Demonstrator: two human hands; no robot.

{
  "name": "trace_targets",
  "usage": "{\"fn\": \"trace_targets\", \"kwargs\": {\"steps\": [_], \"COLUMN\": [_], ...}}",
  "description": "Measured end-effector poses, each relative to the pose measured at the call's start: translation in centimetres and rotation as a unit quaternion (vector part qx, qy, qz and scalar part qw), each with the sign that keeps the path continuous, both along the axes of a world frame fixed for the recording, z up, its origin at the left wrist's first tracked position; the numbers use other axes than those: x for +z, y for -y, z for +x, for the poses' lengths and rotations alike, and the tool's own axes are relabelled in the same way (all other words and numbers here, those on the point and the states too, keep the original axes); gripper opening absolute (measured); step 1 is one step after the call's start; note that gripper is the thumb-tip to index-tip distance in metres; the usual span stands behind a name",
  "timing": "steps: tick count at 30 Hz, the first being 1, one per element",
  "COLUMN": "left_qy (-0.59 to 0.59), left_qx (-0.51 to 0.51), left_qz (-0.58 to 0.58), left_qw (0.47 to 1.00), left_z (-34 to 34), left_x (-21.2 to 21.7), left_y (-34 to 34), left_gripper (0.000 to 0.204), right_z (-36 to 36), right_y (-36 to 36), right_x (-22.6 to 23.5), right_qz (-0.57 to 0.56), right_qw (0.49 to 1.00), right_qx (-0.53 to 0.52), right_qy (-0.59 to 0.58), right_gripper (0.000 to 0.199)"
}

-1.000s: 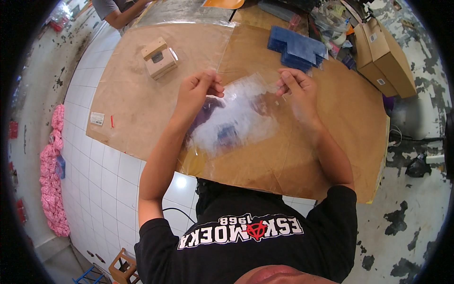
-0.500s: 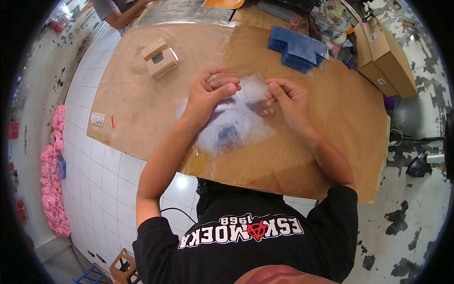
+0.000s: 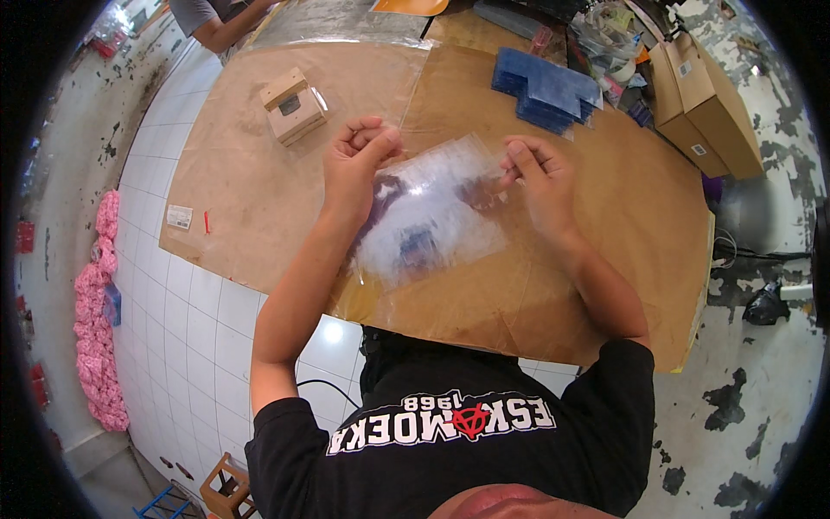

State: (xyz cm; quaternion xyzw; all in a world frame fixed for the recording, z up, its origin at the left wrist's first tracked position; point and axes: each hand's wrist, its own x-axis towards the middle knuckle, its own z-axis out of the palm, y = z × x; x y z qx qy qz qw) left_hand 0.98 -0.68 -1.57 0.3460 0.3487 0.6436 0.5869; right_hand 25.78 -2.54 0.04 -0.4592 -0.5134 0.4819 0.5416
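I observe a clear plastic sheet at the centre of the frame, above the brown surface. The right hand is pinched on its right edge. The left hand is near its upper left corner, fingers curled; I cannot tell whether they grip it.

Surrounding items, as I view them:
- Upper left of centre: wooden block, beyond the left hand.
- Upper right: stack of blue pouches, beyond the right hand; cardboard box and heaped plastic bags crowd that corner.
- Left: white label beside a red strip.
- Top left: another person's arm.
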Motion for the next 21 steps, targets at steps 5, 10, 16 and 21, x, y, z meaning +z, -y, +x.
{"fn": "trace_targets", "kwargs": {"steps": [5,10,16,21], "left_qy": [0.038,0.001,0.061,-0.109], "left_qx": [0.048,-0.043,-0.134,-0.174], "left_qz": [-0.003,-0.023,-0.036,0.010], "left_qw": [0.998,0.999,0.988,0.979], "left_z": [-1.1,-2.2,-0.5,-0.1], "left_x": [0.0,-0.3,1.6,0.8], "left_y": [-0.6,-0.7,0.5,0.7], "left_gripper": [0.014,0.016,0.031,0.037], "right_z": [1.0,1.4,0.8,0.6], "right_y": [-1.3,-1.7,-0.9,-0.5], "right_x": [0.0,-0.2,-0.1,0.3], "right_qz": [0.013,0.008,-0.026,-0.006], "right_qw": [0.996,0.996,0.996,0.998], "right_qx": [-0.059,-0.037,0.022,0.055], "right_qy": [-0.068,-0.085,-0.086,-0.034], "right_gripper": [0.021,0.022,0.021,0.021]}}
